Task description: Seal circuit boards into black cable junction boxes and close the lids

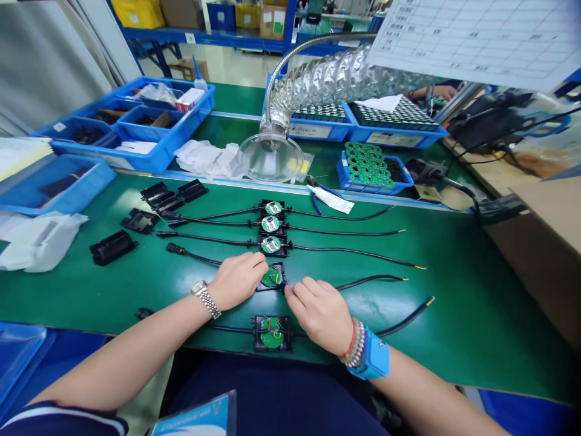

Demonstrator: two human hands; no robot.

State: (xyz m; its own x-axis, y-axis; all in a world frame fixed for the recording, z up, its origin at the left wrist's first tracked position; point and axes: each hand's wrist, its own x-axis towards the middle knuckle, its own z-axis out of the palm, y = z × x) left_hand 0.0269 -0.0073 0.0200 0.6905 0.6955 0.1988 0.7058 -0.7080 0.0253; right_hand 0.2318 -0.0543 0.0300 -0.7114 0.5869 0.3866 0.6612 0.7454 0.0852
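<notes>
A small black plastic housing [282, 267] holding a round green circuit board [271, 277] lies between my hands. My left hand [240, 280] is closed at its left edge, fingertips on the side where a black cable [202, 258] comes in. At the right edge, my right hand [320, 312] pinches the other black cable, whose free end [372, 279] runs out beyond my fingers; the pinched part is mostly hidden. Closer to me lies another housing [257, 348] with a green board and coloured wires. Beyond my hands, several wired housings [275, 245] stand in a column.
Loose black housing parts [112, 247] lie on the green mat at left. A fume extraction hood [271, 158] hangs over the back. Pliers [314, 197] lie near a white tube [333, 200]. A blue bin [347, 181] holds green boards. A cardboard box [540, 224] stands at right.
</notes>
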